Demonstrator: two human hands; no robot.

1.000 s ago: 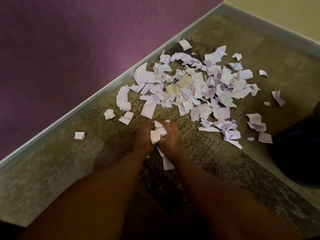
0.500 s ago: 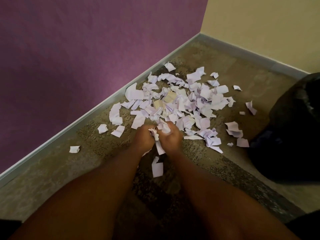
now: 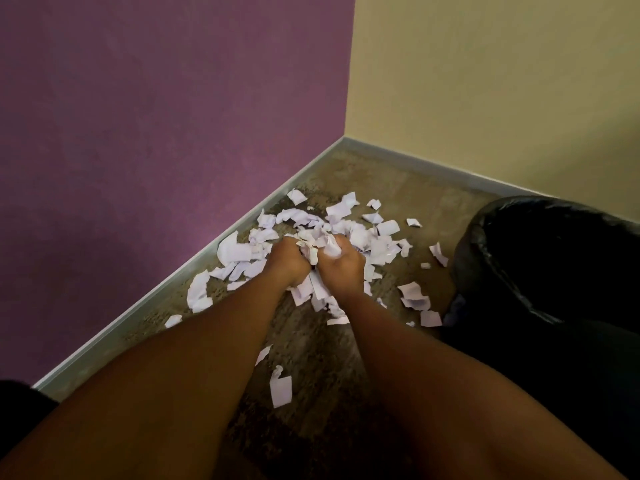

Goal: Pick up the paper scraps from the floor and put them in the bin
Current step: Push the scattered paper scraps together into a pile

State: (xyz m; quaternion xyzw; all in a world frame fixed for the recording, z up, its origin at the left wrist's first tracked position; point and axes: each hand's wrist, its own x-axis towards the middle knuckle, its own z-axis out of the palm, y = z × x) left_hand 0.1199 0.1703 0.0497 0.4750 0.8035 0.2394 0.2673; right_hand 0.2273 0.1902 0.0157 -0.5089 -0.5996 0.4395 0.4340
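Note:
A heap of white paper scraps (image 3: 379, 244) lies on the brown carpet near the corner of the room. My left hand (image 3: 289, 263) and my right hand (image 3: 341, 268) are side by side above the heap, each gripping a crumpled bunch of scraps (image 3: 313, 247) held between them. Some pieces dangle below my fists. The bin (image 3: 540, 258), lined with a black bag, stands open at the right, beside the heap. One loose scrap (image 3: 280, 389) lies nearer to me on the carpet.
A purple wall (image 3: 156, 133) runs along the left and a yellow wall (image 3: 502, 81) along the back, both with a grey skirting board. Scattered scraps (image 3: 199, 292) lie along the left skirting.
My hands have lifted with the bunch of scraps and the view has tilted up. The bin has come much further into view at the right.

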